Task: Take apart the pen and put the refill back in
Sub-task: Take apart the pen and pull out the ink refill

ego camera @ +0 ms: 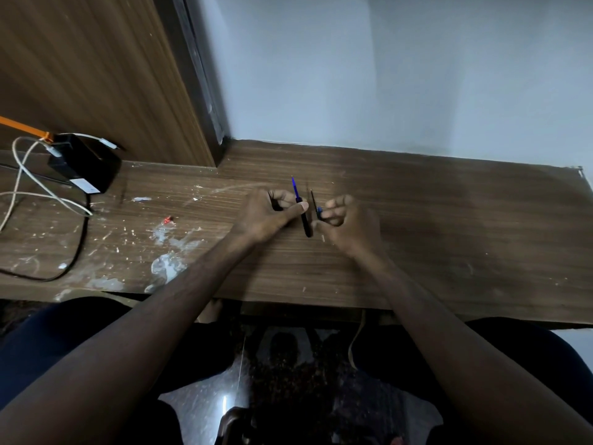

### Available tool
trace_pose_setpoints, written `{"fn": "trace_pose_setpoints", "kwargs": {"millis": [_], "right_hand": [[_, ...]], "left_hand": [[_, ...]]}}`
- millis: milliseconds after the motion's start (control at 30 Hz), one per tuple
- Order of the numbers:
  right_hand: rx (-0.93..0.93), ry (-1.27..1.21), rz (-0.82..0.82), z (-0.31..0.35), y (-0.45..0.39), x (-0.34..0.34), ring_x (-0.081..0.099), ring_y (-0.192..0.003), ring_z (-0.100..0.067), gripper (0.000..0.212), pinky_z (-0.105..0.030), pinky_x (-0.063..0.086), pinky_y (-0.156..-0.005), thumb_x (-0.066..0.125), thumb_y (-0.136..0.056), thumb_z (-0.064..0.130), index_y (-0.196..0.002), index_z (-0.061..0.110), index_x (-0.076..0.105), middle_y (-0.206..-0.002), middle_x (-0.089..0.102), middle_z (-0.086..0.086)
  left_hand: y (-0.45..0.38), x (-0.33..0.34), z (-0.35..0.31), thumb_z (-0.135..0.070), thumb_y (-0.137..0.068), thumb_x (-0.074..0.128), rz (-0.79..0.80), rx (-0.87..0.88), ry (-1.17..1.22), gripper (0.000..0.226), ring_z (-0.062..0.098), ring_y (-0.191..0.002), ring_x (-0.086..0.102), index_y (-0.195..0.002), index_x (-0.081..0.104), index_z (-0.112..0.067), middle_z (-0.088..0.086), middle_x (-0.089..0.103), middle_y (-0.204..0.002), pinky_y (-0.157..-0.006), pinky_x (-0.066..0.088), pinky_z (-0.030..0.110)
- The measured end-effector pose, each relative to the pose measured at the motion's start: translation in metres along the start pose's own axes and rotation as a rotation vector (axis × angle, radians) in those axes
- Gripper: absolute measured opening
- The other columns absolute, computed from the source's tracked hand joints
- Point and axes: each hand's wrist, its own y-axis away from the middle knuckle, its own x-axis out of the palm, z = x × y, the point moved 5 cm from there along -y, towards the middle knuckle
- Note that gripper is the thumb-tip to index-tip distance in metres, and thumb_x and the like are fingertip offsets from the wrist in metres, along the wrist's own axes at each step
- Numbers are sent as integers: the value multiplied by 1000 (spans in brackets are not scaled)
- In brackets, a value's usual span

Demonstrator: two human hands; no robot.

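Observation:
My left hand (268, 215) pinches a pen body (305, 224) between thumb and fingers; its lower part is black and a thin blue section (294, 187) sticks up past my fingers. My right hand (348, 221) grips a thin dark piece with a blue end (316, 207), probably the refill or tip section, just to the right of the pen body. Both hands hover close together above the middle of the wooden desk (449, 239). The two pen parts stand nearly parallel, a small gap apart.
A black adapter box (85, 165) with white and black cables (35, 194) sits at the desk's far left. A small red object (168, 220) and white paint smears (167, 261) lie left of my left forearm. A wall bounds the desk's far edge.

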Motion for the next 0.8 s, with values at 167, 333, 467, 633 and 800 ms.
{"fn": "trace_pose_setpoints", "kwargs": {"millis": [167, 333, 467, 633, 800], "right_hand": [[-141, 298, -27, -5, -1, -2, 70, -99, -17, 28, -40, 58, -96, 73, -94, 9, -122, 13, 75, -112, 74, -6], [-217, 348, -2, -5, 1, 8, 66, -105, -23, 29, -38, 56, -94, 69, -95, 13, -123, 16, 77, -115, 68, -11], [-123, 380, -87, -14, -6, 3, 65, -108, -22, 23, -29, 50, -88, 71, -97, 24, -117, 13, 72, -114, 70, -7], [-180, 413, -33, -12, -5, 10, 61, -111, -22, 23, -32, 51, -93, 72, -96, 18, -118, 13, 72, -119, 65, -8], [-146, 435, -85, -18, -7, 1, 69, -102, -28, 21, -39, 55, -92, 64, -87, -2, -96, 13, 76, -104, 74, -8]], "left_hand": [[4, -4, -5, -31, -92, 79, -14, 104, -140, 47, 25, -97, 81, -63, 51, -9, 10, 81, -84, -85, 59, 42], [3, -6, -6, -33, -94, 79, -13, 104, -184, 43, 32, -89, 77, -63, 58, -11, 13, 80, -83, -78, 58, 35], [4, -6, -6, -31, -95, 79, -17, 90, -230, 37, 25, -79, 76, -65, 65, -13, 10, 79, -81, -73, 54, 30], [5, -6, -7, -33, -95, 78, -8, 77, -273, 29, -2, -59, 57, -81, 78, -7, 0, 72, -70, -59, 38, 5], [6, -3, -6, -34, -97, 76, -4, 89, -262, 36, 5, -56, 53, -78, 72, -4, -4, 67, -65, -61, 38, 13]]}}
